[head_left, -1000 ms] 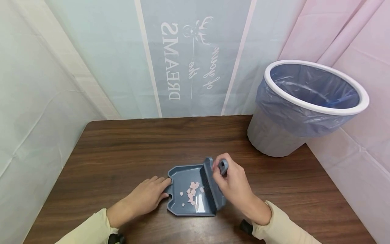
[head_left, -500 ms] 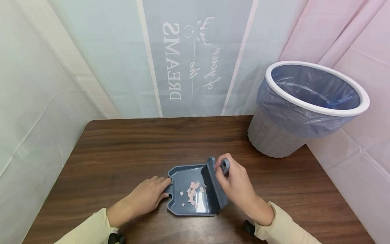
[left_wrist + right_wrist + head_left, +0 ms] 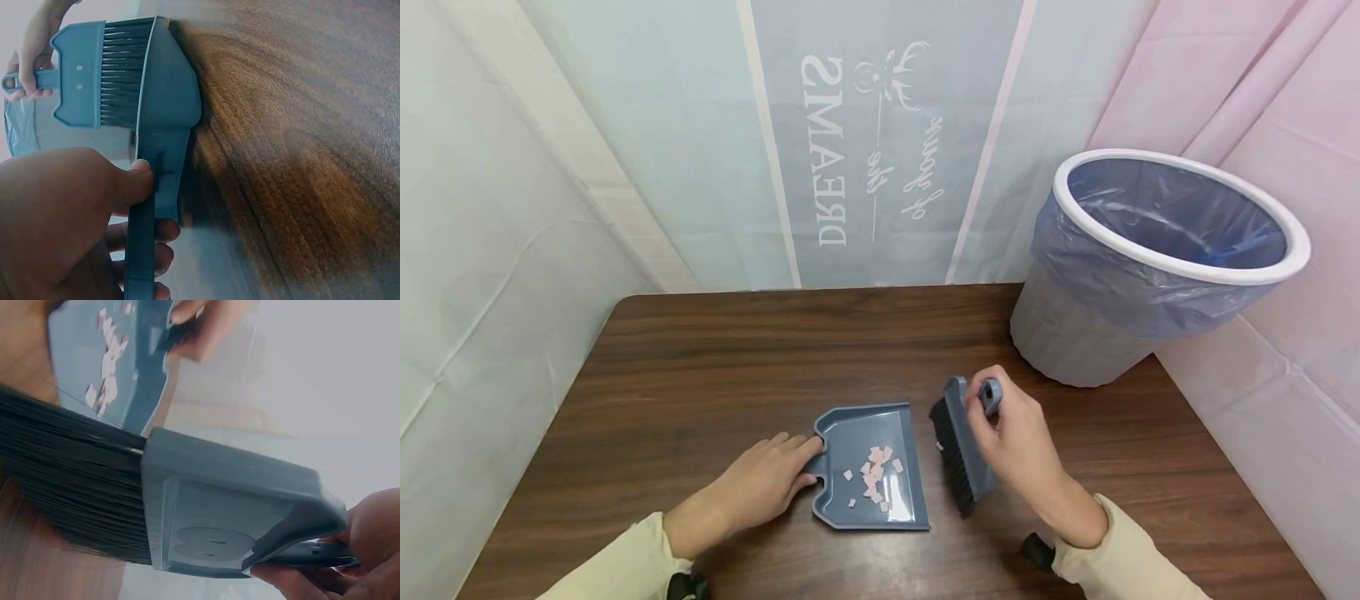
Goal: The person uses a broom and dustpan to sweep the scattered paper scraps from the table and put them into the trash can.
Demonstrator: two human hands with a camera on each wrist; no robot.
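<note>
A blue-grey dustpan (image 3: 842, 429) lies on the wooden table, with several small pale pink scraps (image 3: 874, 475) scattered on its floor. My left hand (image 3: 763, 479) grips its short handle; in the left wrist view the thumb (image 3: 134, 181) lies on one side and the fingers come round the other. To the right of the pan's lip, apart from it, my right hand (image 3: 1018, 425) holds a matching hand brush (image 3: 970, 442) by its handle. The brush's dark bristles (image 3: 69, 481) face the dustpan. One pale scrap (image 3: 940, 446) shows at the bristles' edge.
A grey bin (image 3: 1067, 333) with a white rim and a bluish plastic liner stands at the table's back right. The brown wooden table (image 3: 737, 350) extends around the dustpan. Fabric curtains (image 3: 700, 150) hang behind it and at both sides.
My right hand has moved the brush to the right, off the dustpan's lip and over the table beside it. The left hand and the dustpan stay in place.
</note>
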